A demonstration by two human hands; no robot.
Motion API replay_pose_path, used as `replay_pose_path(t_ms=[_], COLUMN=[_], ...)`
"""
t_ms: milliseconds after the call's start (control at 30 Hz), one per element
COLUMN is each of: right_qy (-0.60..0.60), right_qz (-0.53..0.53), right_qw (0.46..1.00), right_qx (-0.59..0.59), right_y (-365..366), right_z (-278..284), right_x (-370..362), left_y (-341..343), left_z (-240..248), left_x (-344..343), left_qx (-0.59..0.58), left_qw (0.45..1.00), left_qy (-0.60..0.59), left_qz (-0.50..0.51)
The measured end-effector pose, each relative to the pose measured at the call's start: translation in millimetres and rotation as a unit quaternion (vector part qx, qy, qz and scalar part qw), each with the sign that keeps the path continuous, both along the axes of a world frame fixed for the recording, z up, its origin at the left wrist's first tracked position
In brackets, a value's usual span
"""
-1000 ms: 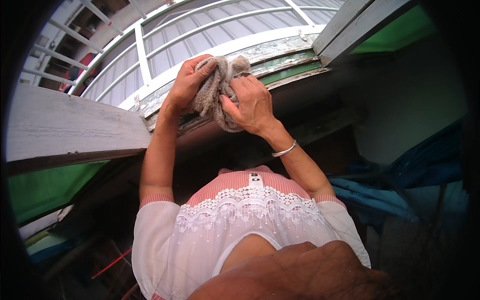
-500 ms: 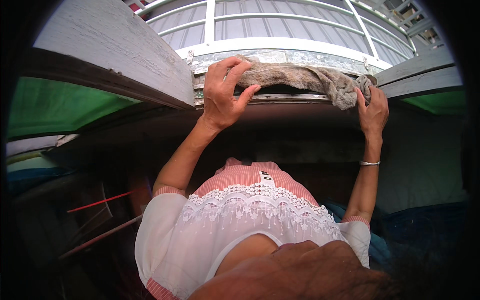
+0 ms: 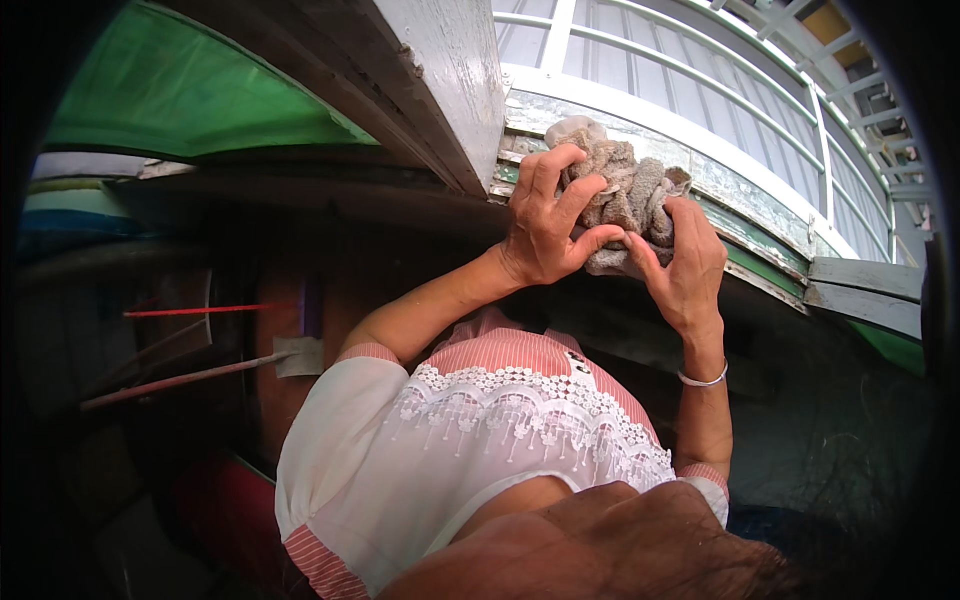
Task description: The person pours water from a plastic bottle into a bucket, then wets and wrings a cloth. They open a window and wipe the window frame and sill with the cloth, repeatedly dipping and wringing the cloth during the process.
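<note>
A grey-brown cleaning cloth [image 3: 622,190] lies bunched up on the worn window sill [image 3: 740,215], close to the left window shutter. My left hand [image 3: 553,215] grips the cloth's left side, its fingers curled over the top and the thumb at the near edge. From the right, my right hand [image 3: 682,265] pinches the cloth, its thumb tip close to the left thumb. Part of the cloth is hidden behind the fingers of both hands.
White metal railings [image 3: 690,75] stand beyond the sill. A grey wooden shutter frame [image 3: 450,70] with a green panel [image 3: 200,90] is at the left, and another grey frame [image 3: 865,290] at the right. Red and pale rods [image 3: 190,378] show at lower left.
The cloth was stretched along the sill and is now gathered into a bundle. My right hand has come in toward my left hand. The whole view has turned.
</note>
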State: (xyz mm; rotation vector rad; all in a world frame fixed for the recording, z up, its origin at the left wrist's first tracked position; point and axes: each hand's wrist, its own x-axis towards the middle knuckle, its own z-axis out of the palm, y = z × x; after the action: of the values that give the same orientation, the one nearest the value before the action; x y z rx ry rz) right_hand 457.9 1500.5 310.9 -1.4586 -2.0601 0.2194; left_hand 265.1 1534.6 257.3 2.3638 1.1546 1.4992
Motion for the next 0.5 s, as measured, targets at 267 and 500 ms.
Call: replay_pose_path(t_ms=[267, 500], right_qy=[0.048, 0.369], right_qz=[0.122, 0.079], right_qw=[0.99, 0.911], right_qx=[-0.045, -0.166], right_y=[25, 47], right_z=[-2, -24], right_x=[-53, -60], left_y=[-60, -59], left_z=[-43, -47], left_x=[-23, -22], left_qx=[0.009, 0.03], left_qw=[0.995, 0.996], left_qy=[-0.024, -0.034], left_qz=[0.096, 0.075])
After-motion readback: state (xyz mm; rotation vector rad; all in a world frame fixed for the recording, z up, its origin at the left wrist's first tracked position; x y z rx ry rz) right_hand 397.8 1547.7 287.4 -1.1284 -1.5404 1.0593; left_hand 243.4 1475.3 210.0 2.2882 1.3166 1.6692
